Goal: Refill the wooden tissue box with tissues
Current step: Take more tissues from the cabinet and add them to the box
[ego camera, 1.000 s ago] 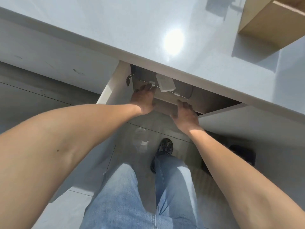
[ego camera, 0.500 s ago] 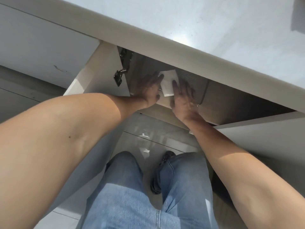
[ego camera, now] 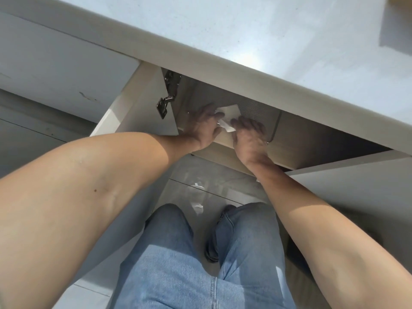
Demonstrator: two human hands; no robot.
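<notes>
At frame centre, inside the open cabinet (ego camera: 323, 139) under the counter (ego camera: 245, 41), left hand (ego camera: 201, 126) and right hand (ego camera: 249, 137) flank the tissue pack (ego camera: 230, 114). Fingers curl against it; firm grip unconfirmed. Recommended: grasp both ends, withdraw level. Wooden box barely visible, upper right.

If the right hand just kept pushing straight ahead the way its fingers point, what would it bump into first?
Probably the white tissue pack: the right hand has its fingertips already at the pack's edge, inside the open cabinet. Behind it lies a grey ribbed panel, though depth is unclear.
</notes>
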